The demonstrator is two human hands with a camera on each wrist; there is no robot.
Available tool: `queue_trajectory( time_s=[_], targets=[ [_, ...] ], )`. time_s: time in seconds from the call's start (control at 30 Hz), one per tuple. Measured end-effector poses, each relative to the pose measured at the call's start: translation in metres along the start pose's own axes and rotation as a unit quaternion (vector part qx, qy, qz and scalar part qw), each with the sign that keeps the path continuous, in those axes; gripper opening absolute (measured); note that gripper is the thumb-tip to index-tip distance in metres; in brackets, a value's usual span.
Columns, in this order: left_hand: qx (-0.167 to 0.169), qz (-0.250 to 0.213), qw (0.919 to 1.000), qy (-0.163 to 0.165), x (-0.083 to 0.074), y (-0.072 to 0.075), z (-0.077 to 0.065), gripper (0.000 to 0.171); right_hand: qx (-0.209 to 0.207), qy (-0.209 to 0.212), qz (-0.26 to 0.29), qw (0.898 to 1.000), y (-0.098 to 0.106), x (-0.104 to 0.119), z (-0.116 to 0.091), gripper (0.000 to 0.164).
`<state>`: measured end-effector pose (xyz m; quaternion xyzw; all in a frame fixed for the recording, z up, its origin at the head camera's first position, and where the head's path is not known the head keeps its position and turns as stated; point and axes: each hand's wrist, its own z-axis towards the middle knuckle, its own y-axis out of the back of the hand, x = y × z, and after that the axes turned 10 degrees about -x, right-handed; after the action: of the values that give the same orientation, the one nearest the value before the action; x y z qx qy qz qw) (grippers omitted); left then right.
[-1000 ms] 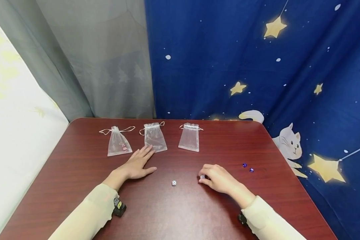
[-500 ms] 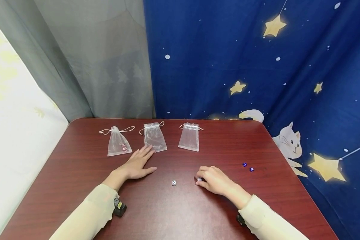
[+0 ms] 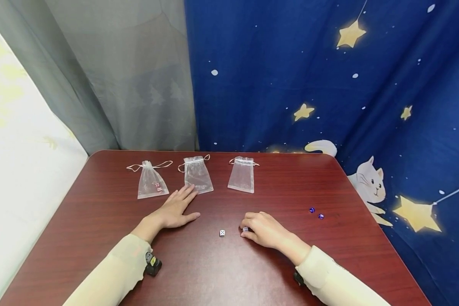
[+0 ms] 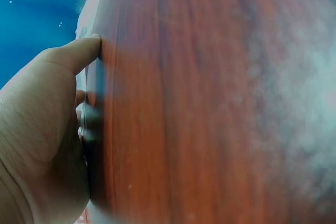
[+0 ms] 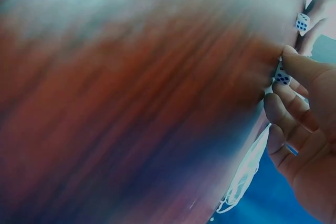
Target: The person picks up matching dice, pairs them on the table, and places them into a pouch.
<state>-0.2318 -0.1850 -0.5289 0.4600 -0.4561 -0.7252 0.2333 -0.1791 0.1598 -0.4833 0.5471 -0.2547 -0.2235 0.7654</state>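
While the left hand (image 3: 172,212) lies flat, the right hand (image 3: 265,229) pinches a small white cube-shaped die with dark pips (image 3: 245,229)

The hands are apart. Between the right thumb and fingers the pinched die sits low, at the surface of the reddish-brown wood-grained table (image 3: 199,272), a grip that probably suits so small a cube and lets it be guided without tumbling. Near it, to the left, a second white die with dark pips (image 3: 222,233) rests on the tabletop, touched by neither hand.

The left hand's fingers are spread and grasp nothing; their tips lie over the lower corner of the middle sheer white drawstring bag (image 3: 202,174), perhaps simply resting there. To its left, a cinched sheer white drawstring bag (image 3: 147,178) shows two red dice (image 3: 158,187) inside, its drawn neck presumably keeping them in. To the right lies a third sheer white drawstring bag (image 3: 242,177), flat. Two blue dice (image 3: 321,216) sit well apart from the white ones, near the table's right side, which keeps the colours separate.

Compared with a second ago, the right hand and its die have shifted leftward, closing much of the gap to the second white die. The left hand, the bags and the blue dice look unmoved.
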Motion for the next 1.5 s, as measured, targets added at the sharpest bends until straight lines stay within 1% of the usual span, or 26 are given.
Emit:
queue_trajectory(
  time_s=[0.17, 0.27, 0.37, 0.43, 0.5, 0.57, 0.6, 0.7, 0.77, 0.83, 0.9, 0.97, 1.07, 1.13, 1.2, 1.3, 1.4, 1.5],
  targets=[
    [-0.002, 0.001, 1.0000, -0.001, 0.000, 0.000, 0.000, 0.081, 0.002, 0.000, 0.005, 1.000, 0.001, 0.001, 0.002, 0.010],
    [-0.002, 0.003, 1.0000, -0.002, 0.000, 0.002, 0.000, 0.081, -0.007, 0.002, 0.010, 1.000, 0.000, 0.000, 0.002, 0.011],
    [0.002, -0.002, 1.0000, -0.004, -0.003, 0.005, 0.000, 0.083, -0.023, -0.002, 0.022, 0.999, 0.000, -0.001, 0.002, 0.017],
    [0.007, -0.008, 0.9999, -0.002, -0.006, 0.009, 0.000, 0.085, -0.034, -0.009, 0.034, 0.999, 0.000, -0.001, 0.001, 0.022],
    [0.005, -0.018, 0.9998, -0.001, -0.010, 0.013, 0.000, 0.087, -0.044, -0.019, 0.048, 0.998, 0.003, -0.001, 0.000, 0.026],
    [-0.012, -0.026, 0.9996, 0.002, -0.014, 0.018, 0.001, 0.087, -0.052, -0.030, 0.063, 0.996, 0.006, -0.001, 0.001, 0.028],
    [-0.026, -0.031, 0.9991, 0.005, -0.015, 0.021, 0.002, 0.086, -0.058, -0.034, 0.069, 0.995, 0.008, -0.001, 0.001, 0.029],
    [-0.083, -0.046, 0.9953, 0.020, -0.015, 0.032, 0.011, 0.077, -0.072, -0.049, 0.088, 0.992, 0.015, -0.003, 0.003, 0.031],
    [-0.121, -0.052, 0.9905, 0.041, -0.013, 0.041, 0.022, 0.068, -0.084, -0.058, 0.098, 0.990, 0.020, -0.004, 0.004, 0.033],
    [-0.150, -0.054, 0.9846, 0.071, -0.010, 0.049, 0.034, 0.059, -0.096, -0.064, 0.105, 0.988, 0.026, -0.004, 0.005, 0.034],
    [-0.173, -0.053, 0.9779, 0.105, -0.007, 0.056, 0.045, 0.051, -0.109, -0.065, 0.109, 0.986, 0.030, -0.004, 0.007, 0.035],
    [-0.188, -0.050, 0.9707, 0.142, -0.004, 0.061, 0.055, 0.044, -0.118, -0.065, 0.111, 0.985, 0.033, -0.002, 0.008, 0.034],
    [-0.190, -0.048, 0.9595, 0.203, 0.001, 0.062, 0.069, 0.038, -0.122, -0.064, 0.116, 0.984, 0.035, 0.000, 0.011, 0.033],
    [-0.183, -0.045, 0.9521, 0.241, 0.004, 0.060, 0.076, 0.037, -0.123, -0.064, 0.119, 0.983, 0.035, 0.002, 0.012, 0.033],
    [-0.171, -0.040, 0.9464, 0.271, 0.006, 0.057, 0.082, 0.037, -0.126, -0.064, 0.124, 0.982, 0.035, 0.003, 0.012, 0.032],
    [-0.160, -0.030, 0.9419, 0.294, 0.007, 0.054, 0.086, 0.038, -0.133, -0.063, 0.130, 0.980, 0.034, 0.004, 0.012, 0.031],
    [-0.157, -0.023, 0.9406, 0.301, 0.009, 0.049, 0.089, 0.039, -0.138, -0.061, 0.132, 0.980, 0.033, 0.003, 0.011, 0.029],
    [-0.159, -0.018, 0.9414, 0.297, 0.011, 0.045, 0.092, 0.036, -0.144, -0.057, 0.124, 0.980, 0.033, 0.001, 0.010, 0.027]
  ],
)
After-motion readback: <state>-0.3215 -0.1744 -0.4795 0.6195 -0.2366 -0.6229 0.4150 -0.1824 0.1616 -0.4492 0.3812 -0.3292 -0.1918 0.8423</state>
